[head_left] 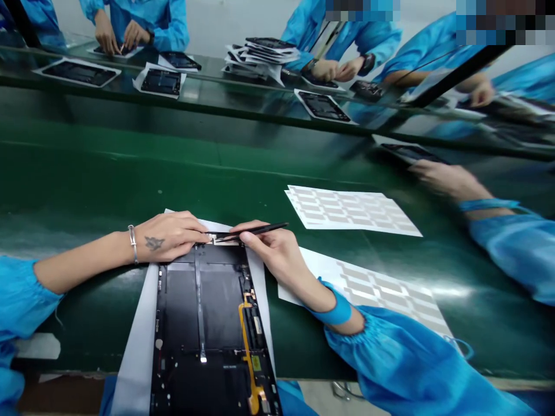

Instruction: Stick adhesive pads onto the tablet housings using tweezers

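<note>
Green conveyor belt (pixel 130 173) across the frame, beyond it a far bench (pixel 195 86) with tablet panels (pixel 78 73) on white sheets and a loose stack (pixel 260 58), and co-workers' blue-sleeved hands (pixel 325 70) at work there. Nearest, a black tablet housing (pixel 203 312) with an orange flex cable (pixel 247 352), lying on a white backing sheet (pixel 139 346) on the belt; two sheets of pale labels (pixel 351 211) just to its right. Left hand (pixel 169 236) loosely curled against the housing's top edge, nothing clearly held. Right hand (pixel 273 254) pinched closed on black tweezers (pixel 255 231), tips at a small pale label (pixel 225 241) on that edge.
</note>
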Demonstrator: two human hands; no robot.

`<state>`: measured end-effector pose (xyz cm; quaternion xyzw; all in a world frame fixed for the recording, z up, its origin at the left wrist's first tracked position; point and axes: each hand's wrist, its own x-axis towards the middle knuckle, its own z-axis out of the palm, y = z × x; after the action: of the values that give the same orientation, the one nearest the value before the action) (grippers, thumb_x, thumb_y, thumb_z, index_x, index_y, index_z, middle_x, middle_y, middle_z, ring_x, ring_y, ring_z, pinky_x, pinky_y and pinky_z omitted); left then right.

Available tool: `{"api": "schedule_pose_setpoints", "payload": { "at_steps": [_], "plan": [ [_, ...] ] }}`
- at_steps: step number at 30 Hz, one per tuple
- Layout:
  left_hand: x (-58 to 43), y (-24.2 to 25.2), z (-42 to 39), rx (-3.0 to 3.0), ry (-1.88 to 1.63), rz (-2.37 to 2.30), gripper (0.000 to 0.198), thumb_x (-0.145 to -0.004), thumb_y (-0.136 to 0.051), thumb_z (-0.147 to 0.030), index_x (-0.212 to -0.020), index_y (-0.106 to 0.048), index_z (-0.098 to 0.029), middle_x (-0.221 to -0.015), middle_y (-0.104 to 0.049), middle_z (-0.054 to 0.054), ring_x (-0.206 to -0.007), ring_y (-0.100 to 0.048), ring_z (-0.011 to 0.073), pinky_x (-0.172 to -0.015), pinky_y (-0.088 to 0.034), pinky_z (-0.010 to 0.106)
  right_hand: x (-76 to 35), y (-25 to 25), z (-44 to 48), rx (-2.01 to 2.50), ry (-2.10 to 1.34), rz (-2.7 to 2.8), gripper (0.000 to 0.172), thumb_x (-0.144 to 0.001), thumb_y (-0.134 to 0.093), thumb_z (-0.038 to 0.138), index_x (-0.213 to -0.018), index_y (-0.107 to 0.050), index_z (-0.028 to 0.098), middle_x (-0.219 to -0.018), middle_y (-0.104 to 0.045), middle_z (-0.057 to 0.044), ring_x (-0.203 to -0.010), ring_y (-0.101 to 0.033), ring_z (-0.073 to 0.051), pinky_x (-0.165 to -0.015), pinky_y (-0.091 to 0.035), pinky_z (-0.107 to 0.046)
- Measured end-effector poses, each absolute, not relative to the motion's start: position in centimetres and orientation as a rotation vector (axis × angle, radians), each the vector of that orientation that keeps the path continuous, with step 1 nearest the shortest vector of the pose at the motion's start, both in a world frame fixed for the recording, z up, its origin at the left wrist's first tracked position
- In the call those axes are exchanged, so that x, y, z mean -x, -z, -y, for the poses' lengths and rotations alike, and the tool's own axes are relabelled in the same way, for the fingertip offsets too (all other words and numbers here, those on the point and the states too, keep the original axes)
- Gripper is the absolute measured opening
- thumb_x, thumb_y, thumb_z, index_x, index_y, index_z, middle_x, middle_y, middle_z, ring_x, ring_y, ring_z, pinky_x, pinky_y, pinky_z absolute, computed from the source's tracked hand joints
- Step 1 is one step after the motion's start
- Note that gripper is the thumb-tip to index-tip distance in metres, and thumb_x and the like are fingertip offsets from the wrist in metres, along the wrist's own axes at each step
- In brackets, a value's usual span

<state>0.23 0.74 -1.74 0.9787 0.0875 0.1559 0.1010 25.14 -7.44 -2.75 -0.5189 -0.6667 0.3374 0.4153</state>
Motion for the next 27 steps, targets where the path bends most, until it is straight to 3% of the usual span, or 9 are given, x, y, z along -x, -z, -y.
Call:
{"api": "schedule_pose_setpoints", "payload": {
  "at_steps": [17,22,27],
  "plan": [
    [-0.1,2.4,-0.8,-2.986,-0.435,-0.241,0.031,-0.097,-0.045,-0.011,-0.117,-0.067,-0.015,-0.12,-0.069,0.009,-0.105,-0.059,0.022,-0.085,-0.05,0.031,-29.3,2.3,8.5,1.369,-0.731,1.737,0.028,-0.091,-0.065,0.046,-0.086,-0.077,0.022,-0.095,-0.075,-0.009,-0.096,-0.069,-0.025,-0.085,-0.054,-0.039],
    [-2.2,0.8,-1.3,-3.014,-0.217,-0.4,0.024,-0.101,-0.045,-0.02,-0.114,-0.065,-0.017,-0.103,-0.07,0.007,-0.09,-0.061,0.0184,-0.07,-0.043,0.027,-29.6,3.7,8.1,1.345,-0.777,1.369,0.031,-0.09,-0.065,0.051,-0.093,-0.077,0.022,-0.086,-0.076,-0.006,-0.084,-0.073,-0.023,-0.081,-0.057,-0.038],
    [-6.3,-1.3,-2.9,-2.843,0.196,-0.543,0.008,-0.093,-0.061,-0.024,-0.1,-0.063,-0.021,-0.092,-0.069,-0.001,-0.078,-0.06,0.0158,-0.055,-0.029,0.025,-29.6,4.4,7.2,1.299,-0.765,1.159,0.036,-0.083,-0.072,0.055,-0.09,-0.076,0.02,-0.075,-0.075,-0.004,-0.075,-0.073,-0.022,-0.08,-0.057,-0.039]
  ]
}}
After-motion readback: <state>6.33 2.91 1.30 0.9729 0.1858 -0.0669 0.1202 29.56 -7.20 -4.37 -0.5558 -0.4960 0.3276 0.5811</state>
